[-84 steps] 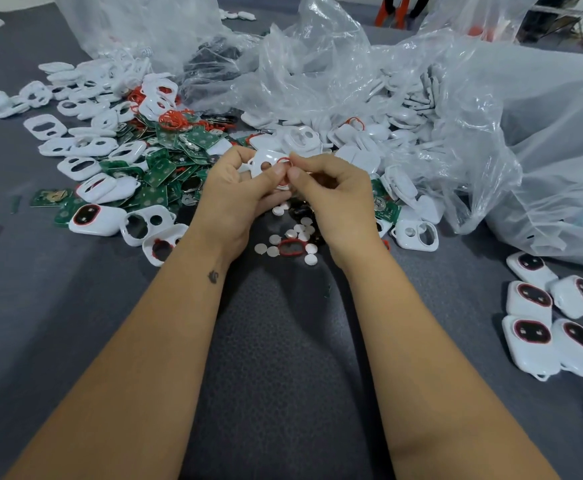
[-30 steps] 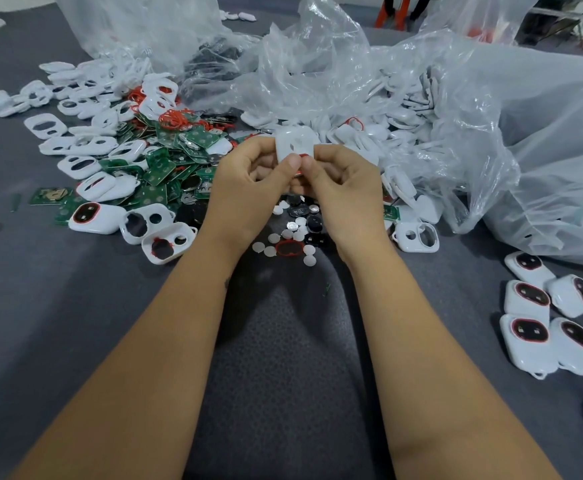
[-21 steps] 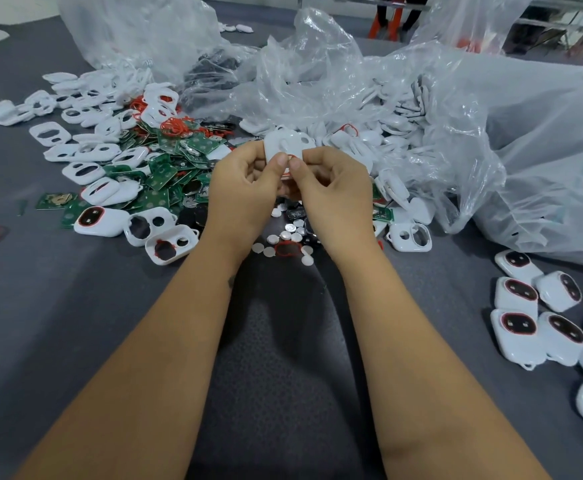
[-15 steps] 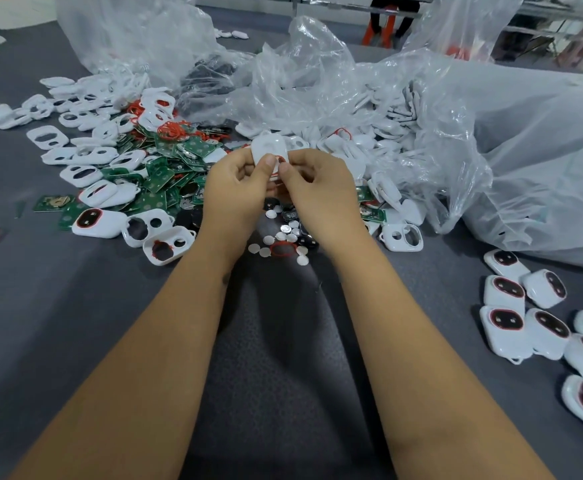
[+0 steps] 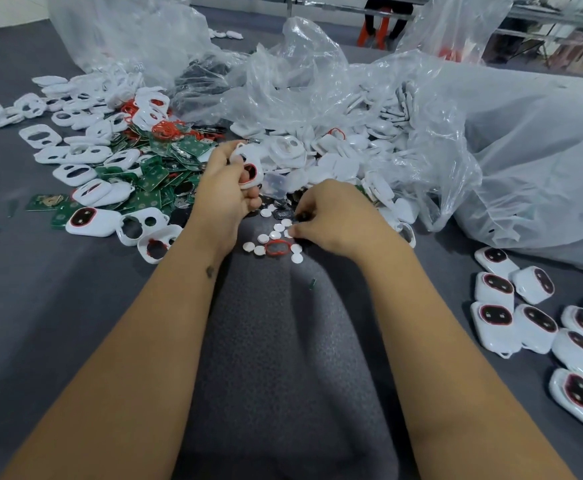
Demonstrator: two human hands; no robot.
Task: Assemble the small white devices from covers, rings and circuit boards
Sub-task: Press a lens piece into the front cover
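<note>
White cover (image 5: 248, 168) with red ring sits gripped in my left hand (image 5: 226, 188) fingers; my right hand (image 5: 331, 216) fingers pinch 1 white disc (image 5: 288, 233).

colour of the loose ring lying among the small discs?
Red: the ring lies among white discs; head view.

Two hands work here — the left hand (image 5: 226, 188) holds one white cover (image 5: 248, 168), the right hand (image 5: 331, 216) reaches among about nine small white discs (image 5: 264, 238) around one loose red ring (image 5: 278, 247). At right lie some ten finished white devices (image 5: 494, 315). Covers and green circuit boards (image 5: 151, 181) — too heaped to count.
</note>
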